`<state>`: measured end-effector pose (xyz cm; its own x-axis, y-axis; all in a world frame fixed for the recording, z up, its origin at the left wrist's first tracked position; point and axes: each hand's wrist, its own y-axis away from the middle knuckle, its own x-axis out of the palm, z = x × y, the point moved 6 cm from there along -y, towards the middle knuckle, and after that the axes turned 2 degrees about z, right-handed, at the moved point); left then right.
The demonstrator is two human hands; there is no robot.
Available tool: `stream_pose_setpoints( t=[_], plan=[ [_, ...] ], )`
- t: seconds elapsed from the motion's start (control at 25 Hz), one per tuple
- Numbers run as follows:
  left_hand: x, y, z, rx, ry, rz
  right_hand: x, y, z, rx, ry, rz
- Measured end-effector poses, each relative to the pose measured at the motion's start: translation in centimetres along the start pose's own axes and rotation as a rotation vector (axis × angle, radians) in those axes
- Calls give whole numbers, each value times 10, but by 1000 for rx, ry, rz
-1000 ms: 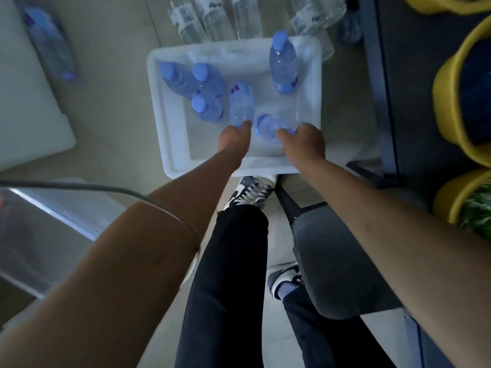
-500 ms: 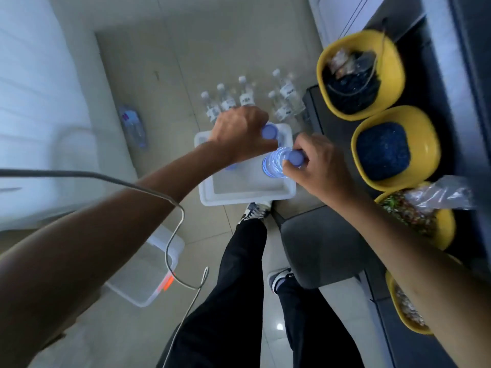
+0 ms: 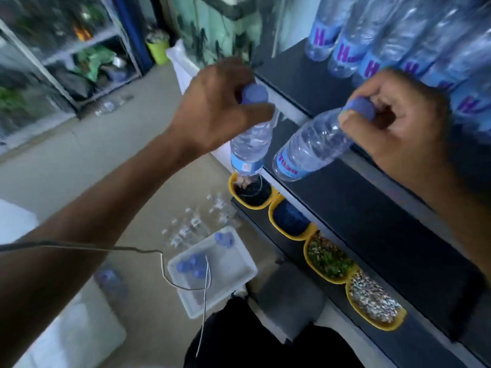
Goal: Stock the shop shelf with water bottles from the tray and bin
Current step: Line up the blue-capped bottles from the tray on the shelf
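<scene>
My left hand [image 3: 215, 110] grips a clear water bottle [image 3: 251, 147] by its neck under the blue cap, and the bottle hangs upright just off the shelf's front edge. My right hand [image 3: 398, 123] pinches a second water bottle [image 3: 308, 150] at its blue cap; this one is tilted, its base low over the dark shelf [image 3: 372, 208]. A row of several labelled bottles [image 3: 372, 57] stands at the back of that shelf. On the floor below lies the white tray [image 3: 231, 272] with several blue-capped bottles in it.
Yellow bowls [image 3: 329, 261] of dry goods line a lower ledge under the shelf. Several clear white-capped bottles [image 3: 194, 224] stand on the floor beyond the tray. A clear plastic bin [image 3: 66, 328] sits at the lower left. A thin cable [image 3: 159, 258] hangs across the view.
Both hands took a bottle each from the tray and raised them from floor level to the shelf. The view swung up from the floor to the shelf.
</scene>
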<state>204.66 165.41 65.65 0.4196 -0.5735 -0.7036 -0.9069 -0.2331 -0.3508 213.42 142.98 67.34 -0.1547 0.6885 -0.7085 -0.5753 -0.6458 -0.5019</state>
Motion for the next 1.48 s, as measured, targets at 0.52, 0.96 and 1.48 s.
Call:
stream_pose_setpoints(
  t=[0.52, 0.96, 1.48],
  plan=[
    [127, -167, -111, -50, 233, -17, -157, -10, -150, 181, 384, -131],
    [191, -162, -81, -147, 524, 4, -124, 33, -196, 476, -122, -357],
    [262, -108, -53, -292, 281, 122, -42, 74, -196, 711, -417, -651]
  ],
)
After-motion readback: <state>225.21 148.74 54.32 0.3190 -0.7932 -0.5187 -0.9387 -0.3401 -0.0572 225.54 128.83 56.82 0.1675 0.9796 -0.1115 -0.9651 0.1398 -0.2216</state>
